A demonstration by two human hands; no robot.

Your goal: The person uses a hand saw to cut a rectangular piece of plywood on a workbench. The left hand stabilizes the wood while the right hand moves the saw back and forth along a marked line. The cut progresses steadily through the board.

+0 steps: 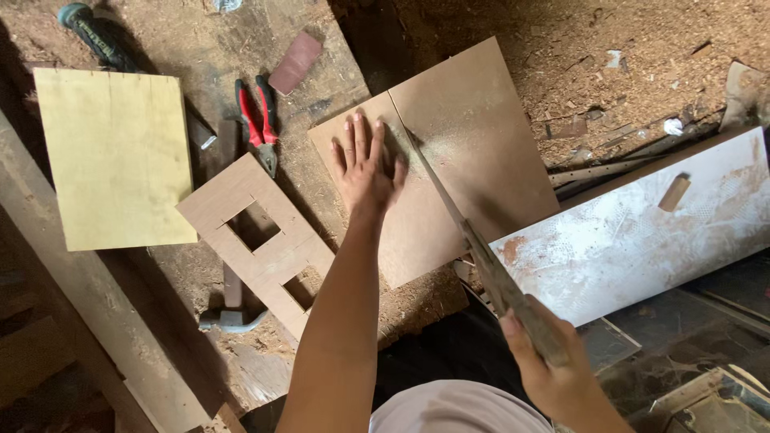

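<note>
My left hand lies flat, fingers spread, on a brown board that rests on the sawdust-covered bench. My right hand grips the handle of a hand saw. The saw blade runs up and left across the board, along a cut line just right of my left thumb. Fine sawdust lies on the board around the cut.
A brown panel with two square cutouts lies left of the board, over a hammer. Red-handled pliers and a yellowish plywood square are further left. A white stained plank sits at the right.
</note>
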